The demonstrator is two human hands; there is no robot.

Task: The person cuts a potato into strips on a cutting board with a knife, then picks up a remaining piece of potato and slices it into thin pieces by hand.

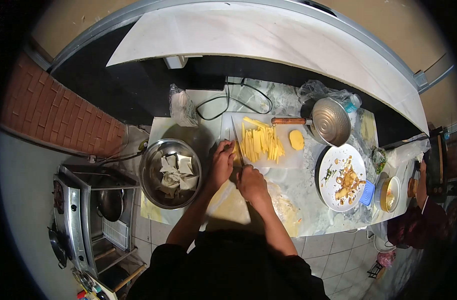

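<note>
Right hand (252, 182) gripping knife (236, 137), handle hidden, left hand (222, 161) closed over mostly hidden potato piece (236, 151)

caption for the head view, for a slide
Right hand slices with a knife on a white cutting board, left hand steadying a yellow piece, cut strips beside

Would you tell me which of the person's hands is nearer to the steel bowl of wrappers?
Left. The left hand rests at the cutting board's edge, just right of the steel bowl; the right hand, gripping the knife, is farther right, beyond the left hand.
</note>
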